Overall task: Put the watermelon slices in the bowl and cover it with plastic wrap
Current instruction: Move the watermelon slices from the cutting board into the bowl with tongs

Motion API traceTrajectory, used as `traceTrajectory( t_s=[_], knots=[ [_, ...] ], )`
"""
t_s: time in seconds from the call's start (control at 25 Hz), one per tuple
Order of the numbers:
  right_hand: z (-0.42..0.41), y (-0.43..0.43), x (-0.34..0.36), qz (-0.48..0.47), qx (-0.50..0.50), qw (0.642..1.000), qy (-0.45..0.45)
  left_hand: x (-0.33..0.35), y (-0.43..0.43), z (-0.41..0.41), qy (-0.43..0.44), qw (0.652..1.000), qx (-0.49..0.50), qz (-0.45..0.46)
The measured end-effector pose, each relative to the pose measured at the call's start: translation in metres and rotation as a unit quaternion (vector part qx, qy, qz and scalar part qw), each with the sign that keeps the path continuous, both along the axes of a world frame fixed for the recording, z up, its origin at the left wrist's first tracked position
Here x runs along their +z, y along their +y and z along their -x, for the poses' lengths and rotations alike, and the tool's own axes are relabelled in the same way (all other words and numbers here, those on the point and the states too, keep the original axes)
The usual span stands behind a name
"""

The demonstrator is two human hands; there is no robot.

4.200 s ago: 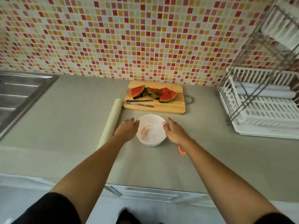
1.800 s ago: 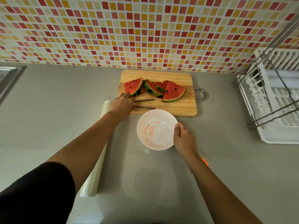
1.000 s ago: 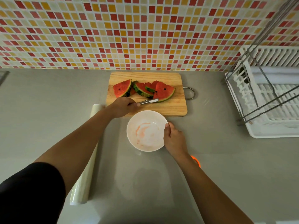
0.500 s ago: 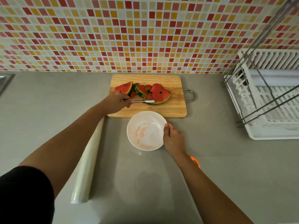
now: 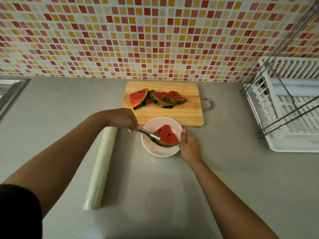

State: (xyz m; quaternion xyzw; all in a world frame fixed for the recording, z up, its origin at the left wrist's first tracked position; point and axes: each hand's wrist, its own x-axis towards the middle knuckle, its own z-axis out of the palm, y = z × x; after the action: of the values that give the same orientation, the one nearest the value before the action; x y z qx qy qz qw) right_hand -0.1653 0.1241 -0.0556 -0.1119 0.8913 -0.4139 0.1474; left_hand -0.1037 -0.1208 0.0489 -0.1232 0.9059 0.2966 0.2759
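Tongs [image 5: 149,134]: pinched on a watermelon slice [image 5: 166,136] by the left hand [image 5: 124,119], fingers clamped around the handles.
Slice: inside the bowl [image 5: 162,151], rind low.
Right hand [image 5: 189,147]: fingers wrapped on the bowl's rim.
Board [image 5: 172,116]: other slices [image 5: 156,98] waiting.
Wrap roll [image 5: 100,168]: untouched, beside the bowl.
Risk: wet slice could stick to the tongs on release and tip out.

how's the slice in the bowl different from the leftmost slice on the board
The slice in the bowl is gripped by the tongs in the left hand; the leftmost slice on the board is untouched. The bowl slice sits alone with its rind toward the person; the board slice overlaps a neighbour, rind to the right. Both are red wedges with green rind and dark seeds.
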Motion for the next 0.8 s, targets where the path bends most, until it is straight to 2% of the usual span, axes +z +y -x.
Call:
traceTrajectory(
  t_s=[0.08,0.16,0.36,0.48,0.64,0.72,0.8],
  knots=[
    [0.001,0.001,0.000,-0.007,0.002,1.000,0.006,0.004,0.006,0.004,-0.020,1.000,-0.006,0.021],
    [0.001,0.001,0.000,-0.014,0.008,1.000,0.014,0.011,0.011,0.007,-0.033,0.995,-0.028,0.085],
    [0.000,-0.001,0.002,-0.018,0.000,1.000,0.019,0.027,0.029,0.005,0.012,0.969,-0.060,0.238],
    [-0.001,-0.001,0.002,-0.013,-0.007,0.999,0.029,0.034,0.033,-0.005,0.042,0.959,-0.061,0.275],
    [-0.002,0.000,0.003,-0.017,0.004,0.999,0.030,0.031,0.017,-0.012,0.089,0.971,0.018,0.220],
    [-0.002,0.000,0.003,-0.015,0.008,0.999,0.029,0.013,0.011,-0.008,0.131,0.971,0.133,0.149],
    [-0.001,-0.001,0.003,-0.020,0.006,1.000,0.022,-0.013,0.011,0.001,0.139,0.948,0.281,0.046]
  ],
)
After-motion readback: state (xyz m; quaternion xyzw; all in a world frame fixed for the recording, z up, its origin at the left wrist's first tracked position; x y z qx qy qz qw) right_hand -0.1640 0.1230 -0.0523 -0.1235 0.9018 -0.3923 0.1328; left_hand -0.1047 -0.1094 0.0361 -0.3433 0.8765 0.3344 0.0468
